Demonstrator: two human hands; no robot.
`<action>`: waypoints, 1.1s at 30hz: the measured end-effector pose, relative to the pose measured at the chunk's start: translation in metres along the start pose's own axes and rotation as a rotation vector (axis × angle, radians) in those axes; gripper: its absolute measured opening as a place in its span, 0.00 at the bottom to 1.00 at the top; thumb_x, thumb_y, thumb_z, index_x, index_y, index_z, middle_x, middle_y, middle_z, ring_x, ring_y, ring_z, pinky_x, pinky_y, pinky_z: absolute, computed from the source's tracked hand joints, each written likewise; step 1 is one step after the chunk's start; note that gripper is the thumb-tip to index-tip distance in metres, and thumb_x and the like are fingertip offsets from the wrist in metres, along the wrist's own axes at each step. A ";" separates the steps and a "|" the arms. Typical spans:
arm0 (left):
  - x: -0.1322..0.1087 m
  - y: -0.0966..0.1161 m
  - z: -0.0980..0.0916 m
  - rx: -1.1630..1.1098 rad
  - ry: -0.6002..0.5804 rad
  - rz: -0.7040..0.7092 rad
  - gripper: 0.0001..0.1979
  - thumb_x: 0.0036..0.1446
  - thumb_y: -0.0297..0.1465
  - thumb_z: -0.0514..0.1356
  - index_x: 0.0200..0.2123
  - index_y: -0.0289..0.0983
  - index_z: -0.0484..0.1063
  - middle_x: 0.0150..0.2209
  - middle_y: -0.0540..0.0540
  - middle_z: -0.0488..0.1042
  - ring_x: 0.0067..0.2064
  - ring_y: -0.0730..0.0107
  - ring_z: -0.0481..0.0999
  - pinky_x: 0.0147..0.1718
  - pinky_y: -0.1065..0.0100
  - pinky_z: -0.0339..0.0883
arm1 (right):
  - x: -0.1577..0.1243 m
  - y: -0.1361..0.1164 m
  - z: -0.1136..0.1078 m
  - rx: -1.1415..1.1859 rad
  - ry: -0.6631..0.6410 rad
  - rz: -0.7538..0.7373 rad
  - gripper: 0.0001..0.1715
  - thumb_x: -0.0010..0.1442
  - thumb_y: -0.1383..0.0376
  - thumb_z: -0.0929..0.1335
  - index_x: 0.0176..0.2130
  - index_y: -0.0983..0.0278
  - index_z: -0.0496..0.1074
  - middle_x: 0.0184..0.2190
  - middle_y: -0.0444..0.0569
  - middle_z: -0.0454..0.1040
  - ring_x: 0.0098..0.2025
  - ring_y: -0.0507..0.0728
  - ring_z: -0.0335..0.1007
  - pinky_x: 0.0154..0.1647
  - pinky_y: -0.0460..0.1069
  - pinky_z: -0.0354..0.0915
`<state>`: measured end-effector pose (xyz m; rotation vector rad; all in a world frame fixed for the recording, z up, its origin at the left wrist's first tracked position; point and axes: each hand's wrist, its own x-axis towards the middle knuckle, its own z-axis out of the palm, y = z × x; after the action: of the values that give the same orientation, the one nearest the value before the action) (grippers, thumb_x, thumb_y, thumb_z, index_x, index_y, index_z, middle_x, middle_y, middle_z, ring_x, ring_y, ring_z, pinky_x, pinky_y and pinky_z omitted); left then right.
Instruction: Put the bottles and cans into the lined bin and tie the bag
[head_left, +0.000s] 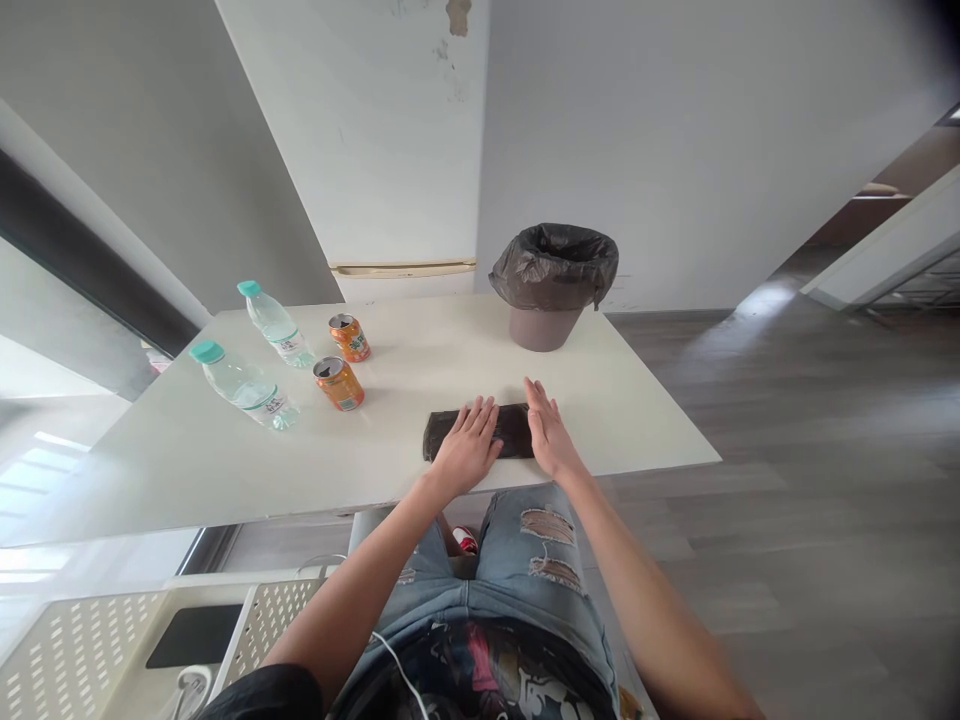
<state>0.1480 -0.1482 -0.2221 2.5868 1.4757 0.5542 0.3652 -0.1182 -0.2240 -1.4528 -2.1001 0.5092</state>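
Note:
A flat, folded black plastic bag (pixel 514 432) lies near the front edge of the white table (pixel 420 360). On top of its middle rests my left hand (pixel 470 442), palm down with the fingers stretched out. My right hand (pixel 549 430) is at the bag's right end, its fingers straight and the hand turned partly on its side. Neither hand grips anything. Part of the bag is hidden under both hands.
Behind the bag stands a brownish bin (pixel 544 328) lined with a black bag (pixel 525 275). Two clear bottles with green caps, one nearer (pixel 244 388) and one farther (pixel 275 325), and two orange cans, front (pixel 339 385) and back (pixel 350 340), stand on the left.

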 end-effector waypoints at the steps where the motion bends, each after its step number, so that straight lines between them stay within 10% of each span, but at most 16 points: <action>1: 0.001 0.001 0.004 0.000 -0.025 0.010 0.34 0.75 0.42 0.45 0.77 0.32 0.50 0.77 0.34 0.51 0.78 0.46 0.46 0.74 0.42 0.46 | 0.000 0.001 0.001 0.030 0.019 0.015 0.37 0.77 0.52 0.42 0.79 0.54 0.33 0.79 0.44 0.41 0.81 0.59 0.32 0.79 0.67 0.40; 11: 0.000 0.005 0.001 0.061 -0.119 -0.046 0.38 0.74 0.48 0.45 0.78 0.33 0.46 0.78 0.36 0.46 0.79 0.46 0.43 0.75 0.40 0.44 | 0.001 0.012 0.004 0.383 0.229 0.196 0.42 0.75 0.41 0.49 0.76 0.57 0.55 0.77 0.50 0.52 0.79 0.63 0.43 0.78 0.64 0.46; 15: -0.003 0.002 -0.020 -0.028 0.054 -0.081 0.30 0.76 0.42 0.46 0.75 0.39 0.55 0.77 0.41 0.53 0.79 0.51 0.46 0.74 0.45 0.49 | 0.002 0.007 0.001 0.377 0.294 0.218 0.40 0.75 0.43 0.50 0.70 0.60 0.64 0.72 0.56 0.63 0.75 0.65 0.55 0.76 0.64 0.51; 23: -0.034 -0.027 -0.038 0.037 0.024 -0.147 0.21 0.72 0.36 0.55 0.65 0.45 0.72 0.68 0.41 0.69 0.69 0.47 0.66 0.66 0.46 0.64 | 0.000 0.004 -0.002 0.181 0.324 0.115 0.31 0.77 0.49 0.52 0.53 0.63 0.73 0.54 0.59 0.74 0.59 0.66 0.67 0.64 0.62 0.63; 33: -0.082 0.003 -0.061 0.077 0.050 -0.383 0.18 0.73 0.31 0.51 0.58 0.39 0.76 0.43 0.40 0.80 0.44 0.55 0.78 0.44 0.56 0.72 | -0.005 -0.005 -0.005 0.074 0.254 -0.130 0.16 0.75 0.59 0.60 0.53 0.61 0.72 0.49 0.58 0.75 0.54 0.66 0.69 0.56 0.61 0.68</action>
<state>0.0908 -0.2241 -0.1859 2.2637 1.9778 0.5217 0.3657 -0.1246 -0.2185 -1.2583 -1.9376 0.3303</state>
